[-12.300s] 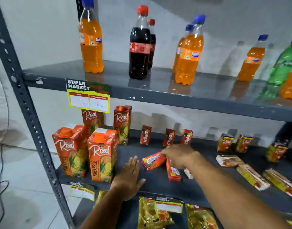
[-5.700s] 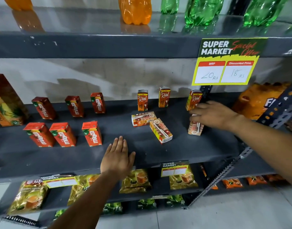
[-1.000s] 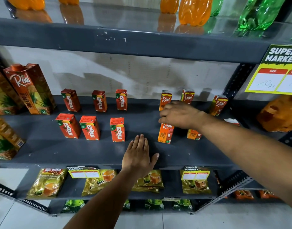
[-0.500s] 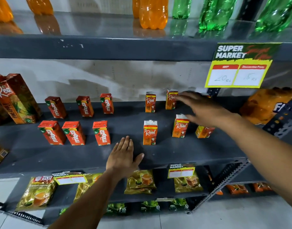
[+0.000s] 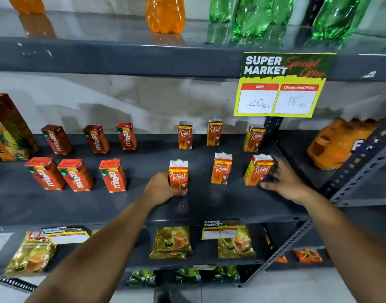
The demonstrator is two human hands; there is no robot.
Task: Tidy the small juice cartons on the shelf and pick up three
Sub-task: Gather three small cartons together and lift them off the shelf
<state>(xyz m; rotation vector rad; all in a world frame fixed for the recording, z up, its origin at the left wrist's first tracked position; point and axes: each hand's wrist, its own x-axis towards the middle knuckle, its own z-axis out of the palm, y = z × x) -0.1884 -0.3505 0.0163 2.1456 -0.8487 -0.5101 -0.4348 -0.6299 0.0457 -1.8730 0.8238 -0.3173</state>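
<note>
Small orange Real juice cartons stand upright in two rows on the middle shelf (image 5: 209, 206). The back row holds three (image 5: 185, 135), (image 5: 214, 132), (image 5: 254, 138). In the front row my left hand (image 5: 160, 189) wraps around the base of the left carton (image 5: 178, 174). The middle front carton (image 5: 222, 169) stands free. My right hand (image 5: 282, 181) touches the right side of the right front carton (image 5: 258, 169), fingers spread and blurred. Red Maaza cartons (image 5: 113, 175) stand in two rows to the left.
A tall pineapple Real carton (image 5: 9, 127) stands at far left. A yellow price sign (image 5: 281, 84) hangs from the upper shelf, which carries orange and green bottles. An orange bottle pack (image 5: 338, 143) lies at right behind a slanted metal upright (image 5: 362, 162). Tea packets fill the lower shelf.
My left hand left the shelf's front edge and closed on the left front Real carton. My right hand dropped from the back row to the right front carton.
</note>
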